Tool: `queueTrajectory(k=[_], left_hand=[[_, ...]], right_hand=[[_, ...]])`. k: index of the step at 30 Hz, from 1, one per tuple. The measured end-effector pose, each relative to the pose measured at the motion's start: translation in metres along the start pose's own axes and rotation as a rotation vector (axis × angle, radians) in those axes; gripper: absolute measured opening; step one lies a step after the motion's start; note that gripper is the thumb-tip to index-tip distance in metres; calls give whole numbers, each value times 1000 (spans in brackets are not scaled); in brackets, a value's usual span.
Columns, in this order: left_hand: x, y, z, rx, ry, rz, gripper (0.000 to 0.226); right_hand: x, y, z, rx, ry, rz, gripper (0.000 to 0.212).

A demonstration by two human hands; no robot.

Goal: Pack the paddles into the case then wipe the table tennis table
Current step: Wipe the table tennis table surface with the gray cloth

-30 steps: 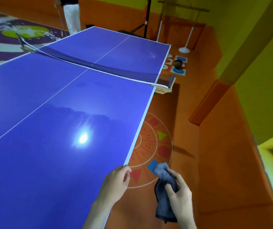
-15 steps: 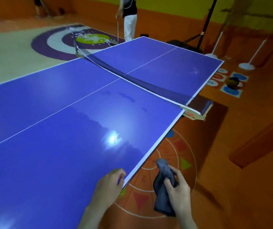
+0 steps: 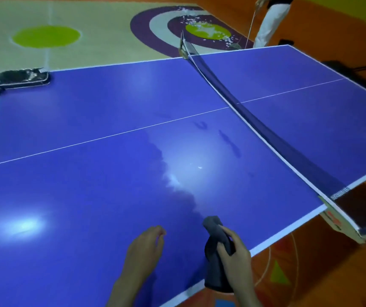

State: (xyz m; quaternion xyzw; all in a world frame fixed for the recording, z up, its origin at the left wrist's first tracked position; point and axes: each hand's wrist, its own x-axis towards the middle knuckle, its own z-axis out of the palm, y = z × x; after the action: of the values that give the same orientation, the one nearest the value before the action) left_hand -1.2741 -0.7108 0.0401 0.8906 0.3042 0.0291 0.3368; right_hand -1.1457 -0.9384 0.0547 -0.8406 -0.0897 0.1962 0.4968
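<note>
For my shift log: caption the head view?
Right hand holds grey cloth over blue table-tennis table; black case at far corner.

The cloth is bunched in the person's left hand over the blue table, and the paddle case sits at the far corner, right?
Not quite: the head view shows the cloth bunched in the right hand, not the left hand. The rest holds: blue table, paddle case at the far corner.

You're looking at a dim, colour-saturated room; overhead lights throw two white glare patches onto the glossy blue tabletop point(image 3: 89, 185). Wide-angle bending curves its edges (strongest at the left), and the whole frame is slightly soft with motion blur.
</note>
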Motion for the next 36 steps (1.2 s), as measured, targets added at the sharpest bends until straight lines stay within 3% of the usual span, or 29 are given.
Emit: queueTrajectory(k=[4, 9, 12, 17, 20, 22, 24, 26, 36], left_hand=[[50, -2, -1, -46, 35, -65, 26], [98, -7, -4, -129, 115, -221, 25], [121, -12, 0, -117, 135, -300, 15], [166, -17, 10, -142, 265, -427, 25], [192, -19, 17, -172, 365, -495, 18], [204, -22, 23, -200, 436, -557, 21], [216, -22, 29, -223, 485, -629, 25], [229, -24, 34, -211, 505, -632, 26], [296, -68, 55, -61, 661, -519, 25]], right_hand=[[60, -22, 12, -51, 7, -31, 57], [135, -32, 29, -146, -50, -183, 80], [187, -40, 44, -222, -114, -273, 66], [272, -38, 92, -341, -303, -351, 55], [298, -20, 138, -444, -486, -397, 49], [301, -1, 166, -573, -584, -510, 51], [305, 11, 184, -754, -551, -706, 56], [318, 8, 197, -820, -486, -781, 59], [450, -71, 325, -986, -274, -795, 62]])
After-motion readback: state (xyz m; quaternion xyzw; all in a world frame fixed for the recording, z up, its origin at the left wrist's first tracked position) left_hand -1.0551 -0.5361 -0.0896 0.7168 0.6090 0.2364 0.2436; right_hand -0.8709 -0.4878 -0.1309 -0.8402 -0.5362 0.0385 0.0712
